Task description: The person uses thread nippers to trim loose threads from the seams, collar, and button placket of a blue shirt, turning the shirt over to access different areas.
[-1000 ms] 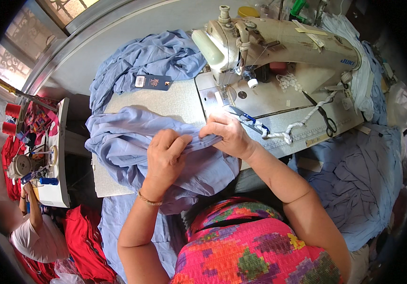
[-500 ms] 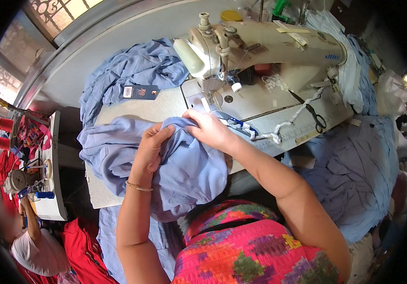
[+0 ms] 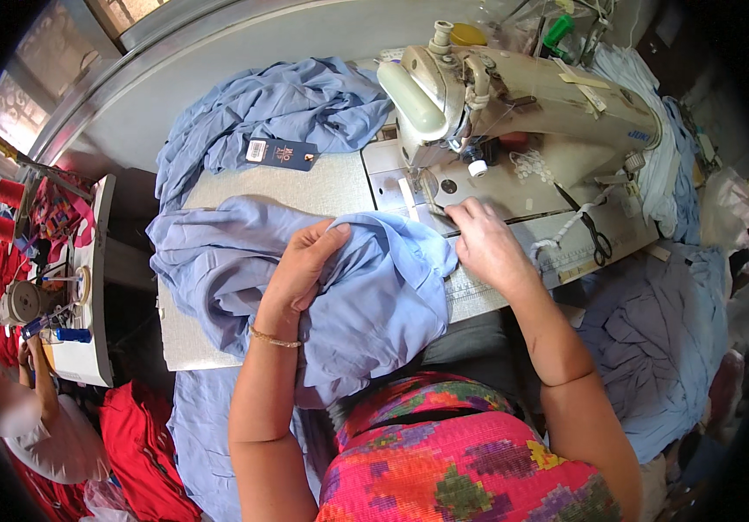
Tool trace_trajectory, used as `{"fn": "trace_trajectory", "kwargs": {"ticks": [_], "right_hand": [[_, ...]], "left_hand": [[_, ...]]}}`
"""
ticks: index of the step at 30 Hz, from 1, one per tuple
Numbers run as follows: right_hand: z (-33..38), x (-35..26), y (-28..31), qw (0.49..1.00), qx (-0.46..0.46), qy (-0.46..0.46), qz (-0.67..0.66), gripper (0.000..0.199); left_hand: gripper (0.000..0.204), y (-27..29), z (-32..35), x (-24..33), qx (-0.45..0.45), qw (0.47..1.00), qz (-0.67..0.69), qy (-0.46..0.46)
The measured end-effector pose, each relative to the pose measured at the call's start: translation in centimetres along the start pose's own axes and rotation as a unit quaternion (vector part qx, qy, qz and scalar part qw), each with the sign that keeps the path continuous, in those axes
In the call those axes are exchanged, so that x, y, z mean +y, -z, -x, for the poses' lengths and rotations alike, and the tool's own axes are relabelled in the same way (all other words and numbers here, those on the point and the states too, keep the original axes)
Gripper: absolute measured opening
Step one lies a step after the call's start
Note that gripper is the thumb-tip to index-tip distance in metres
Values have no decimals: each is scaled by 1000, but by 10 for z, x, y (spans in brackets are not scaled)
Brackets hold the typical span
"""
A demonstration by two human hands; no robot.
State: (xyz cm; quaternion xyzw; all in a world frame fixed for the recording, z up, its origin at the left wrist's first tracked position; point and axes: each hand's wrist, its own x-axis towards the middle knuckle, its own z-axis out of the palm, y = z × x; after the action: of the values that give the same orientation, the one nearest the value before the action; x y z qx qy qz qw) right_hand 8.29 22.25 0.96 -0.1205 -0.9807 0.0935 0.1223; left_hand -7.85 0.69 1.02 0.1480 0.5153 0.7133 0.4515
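My left hand point(image 3: 309, 261) is closed on a light blue garment point(image 3: 383, 287), thumb and fingers pinching a fold of it. The cloth spreads over the front of the sewing table and hangs over its edge towards my lap. Right of it, my right hand point(image 3: 489, 245) is closed around the thread snips point(image 3: 439, 209); only their dark tip shows past my fingers. A twisted white cord point(image 3: 557, 237) runs from near this hand along the table. The sewing machine point(image 3: 522, 91) stands just beyond, its needle area in front of my right hand.
A blue garment heap point(image 3: 278, 109) with a dark hang tag point(image 3: 281, 154) lies at the back left. Black scissors point(image 3: 599, 244) rest on the right, beside more blue cloth point(image 3: 653, 339). Far left, a co-worker point(image 3: 61, 439) sits by another machine point(image 3: 26, 300) and red cloth point(image 3: 144, 444).
My right hand has left the cloth, moved right and taken hold of the snips that lay on the table. My left hand still pinches the garment. The whole view has shifted slightly.
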Motion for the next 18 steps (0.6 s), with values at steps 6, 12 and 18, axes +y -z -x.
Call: {"fn": "trace_trajectory", "kwargs": {"ticks": [6, 12, 18], "right_hand": [[8, 10, 7, 948, -4, -119, -297, 26], [12, -62, 20, 820, -81, -74, -562, 24], [-3, -90, 13, 919, -47, -23, -391, 23]], "left_hand": [[16, 3, 0, -2, -37, 999, 15, -11], [18, 7, 0, -8, -35, 999, -9, -13], [20, 6, 4, -1, -78, 996, -45, -27]]}}
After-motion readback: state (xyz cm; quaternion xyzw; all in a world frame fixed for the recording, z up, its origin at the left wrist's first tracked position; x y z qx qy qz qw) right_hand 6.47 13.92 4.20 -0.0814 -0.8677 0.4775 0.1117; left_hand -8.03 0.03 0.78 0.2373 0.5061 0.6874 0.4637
